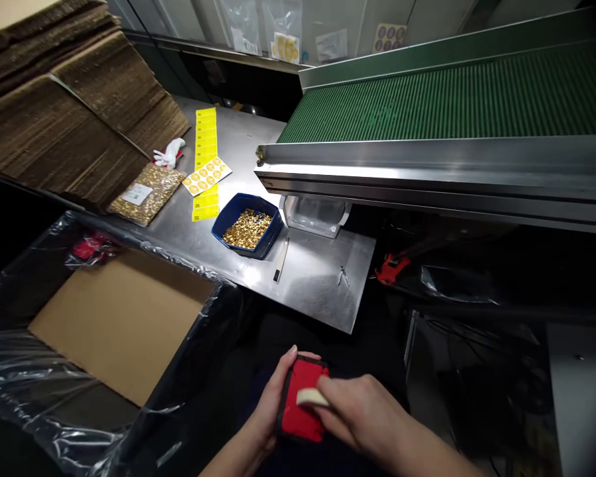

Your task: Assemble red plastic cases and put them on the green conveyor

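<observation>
My left hand [271, 401] grips a small red pouch with black edging [302, 417] from its left side, low in the head view. My right hand [362, 411] lies over the pouch's right side and pinches a small pale strip [312, 397] against its front. Both hands are below the near edge of the steel table [308, 278]. A blue tray [268, 228] full of small gold pieces sits on that table, well above the hands.
A cardboard box lined with clear plastic [119, 318] stands open at the left, with a red item [87, 248] at its far corner. Flat cardboard [64, 112], a bag of gold pieces [146, 193], yellow label sheets [206, 159] and a green conveyor [451, 99] lie beyond.
</observation>
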### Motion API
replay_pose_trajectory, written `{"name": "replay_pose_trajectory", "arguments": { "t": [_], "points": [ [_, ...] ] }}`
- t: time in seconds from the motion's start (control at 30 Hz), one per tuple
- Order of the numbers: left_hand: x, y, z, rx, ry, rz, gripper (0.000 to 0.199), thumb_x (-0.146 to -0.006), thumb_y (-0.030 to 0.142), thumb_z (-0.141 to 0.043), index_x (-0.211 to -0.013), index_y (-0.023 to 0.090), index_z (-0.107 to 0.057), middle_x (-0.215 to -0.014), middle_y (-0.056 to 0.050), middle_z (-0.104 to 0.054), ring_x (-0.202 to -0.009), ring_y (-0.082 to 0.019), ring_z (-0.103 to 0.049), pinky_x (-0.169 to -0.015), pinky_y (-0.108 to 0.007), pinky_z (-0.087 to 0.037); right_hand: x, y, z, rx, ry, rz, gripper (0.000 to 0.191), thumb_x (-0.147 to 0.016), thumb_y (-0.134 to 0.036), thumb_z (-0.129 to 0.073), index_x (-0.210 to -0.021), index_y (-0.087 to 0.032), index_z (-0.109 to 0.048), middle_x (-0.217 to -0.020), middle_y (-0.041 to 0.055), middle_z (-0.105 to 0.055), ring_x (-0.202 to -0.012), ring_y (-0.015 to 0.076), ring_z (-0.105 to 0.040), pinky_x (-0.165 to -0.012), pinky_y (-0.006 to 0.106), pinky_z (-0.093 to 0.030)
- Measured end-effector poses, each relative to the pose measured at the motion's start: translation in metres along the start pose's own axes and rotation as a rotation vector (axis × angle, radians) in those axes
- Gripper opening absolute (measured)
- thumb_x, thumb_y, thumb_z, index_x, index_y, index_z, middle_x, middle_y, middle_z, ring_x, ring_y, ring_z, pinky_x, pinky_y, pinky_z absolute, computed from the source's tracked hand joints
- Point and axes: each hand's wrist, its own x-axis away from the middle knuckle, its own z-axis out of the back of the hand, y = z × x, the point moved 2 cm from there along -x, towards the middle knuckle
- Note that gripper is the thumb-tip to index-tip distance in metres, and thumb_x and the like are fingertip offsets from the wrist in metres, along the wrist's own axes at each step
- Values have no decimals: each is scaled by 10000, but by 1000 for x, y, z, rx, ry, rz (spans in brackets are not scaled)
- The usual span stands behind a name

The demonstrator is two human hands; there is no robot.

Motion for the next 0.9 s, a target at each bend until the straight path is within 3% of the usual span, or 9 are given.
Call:
{"name": "replay_pose_trajectory", "arguments": {
  "t": [0.1,0.2,0.33,0.47,0.6,0.7,0.83,0.9],
  "points": [
    [1,0,1,17,50,16,478,-946,587,-609,-1022,127,-718,-732,-75,-737,-578,-174,-662,-557,-247,-527,0,1,-2,-34,-8,-49,190,-1073,-369,-430,-984,-255,-553,-828,-30,-725,-646,119,-659,-574,239,-349],
    [2,0,1,38,56,11,493,-938,597,-619,-1042,125,-716,-807,-101,-762,-679,-209,-713,-650,-286,-575,-1,1,-4,-48,-71,-18,156,-1055,-354,-458,-967,-254,-540,-817,-36,-718,-629,114,-645,-564,231,-339],
    [3,-2,2,79,60,19,480,-926,604,-640,-946,130,-712,-709,-70,-730,-556,-168,-652,-538,-246,-524,-4,2,-3,-26,-58,-51,160,-1069,-363,-436,-997,-260,-536,-830,-30,-721,-649,122,-650,-580,239,-333],
    [4,-4,3,102,47,10,460,-934,588,-634,-988,137,-710,-787,-93,-756,-649,-196,-700,-616,-276,-568,-7,0,-3,-19,-94,-16,155,-1058,-353,-451,-968,-254,-530,-814,-27,-722,-627,123,-645,-561,245,-319],
    [4,-5,5,72,69,10,491,-917,627,-642,-969,144,-714,-714,-55,-726,-554,-164,-650,-539,-246,-530,-8,-1,-2,-14,-92,-49,192,-1072,-380,-428,-971,-254,-532,-804,-25,-721,-625,123,-648,-562,244,-313],
    [4,-6,7,85,51,6,491,-922,623,-635,-982,142,-715,-768,-73,-746,-619,-183,-686,-589,-260,-557,-8,-1,-2,-23,-117,-28,181,-1063,-380,-441,-973,-257,-537,-810,-25,-723,-633,126,-654,-562,236,-319],
    [3,-7,9,85,52,23,481,-919,615,-641,-919,139,-714,-684,-50,-715,-532,-157,-633,-526,-243,-519,-10,0,-2,-32,-93,-70,206,-1079,-393,-413,-984,-258,-536,-818,-21,-727,-635,124,-656,-560,238,-317],
    [2,-6,9,118,21,12,447,-925,582,-651,-931,140,-716,-704,-48,-721,-564,-155,-647,-567,-242,-534,-10,-2,-3,-37,-121,-48,182,-1067,-371,-428,-979,-256,-537,-810,-19,-729,-624,126,-657,-552,243,-313]
  ]
}}
